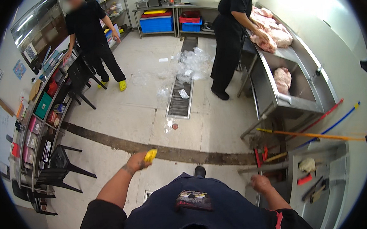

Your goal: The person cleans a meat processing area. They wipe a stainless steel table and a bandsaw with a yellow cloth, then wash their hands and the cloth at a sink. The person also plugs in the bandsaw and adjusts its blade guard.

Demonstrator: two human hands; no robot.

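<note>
My left hand [137, 161] is stretched out ahead of me over the floor, its fingers closed around a small bright yellow object [150, 155]. What kind of thing it is cannot be made out. My right hand [261, 184] hangs at my right side, fingers curled in, with nothing visible in them. It is close to the left edge of a metal sink [293, 171]. In that sink lie a pale crumpled cloth [307, 165], a red item [304, 179] and dark-handled tools [316, 189].
A person [233, 41] handles raw meat [270, 31] at a steel sink table [273, 85]. Another person [90, 36] stands by shelves at left. Black chairs [64, 168], clear plastic [193, 64], a floor grate [178, 100], a dark floor strip [110, 141] and coloured poles [317, 135] lie around.
</note>
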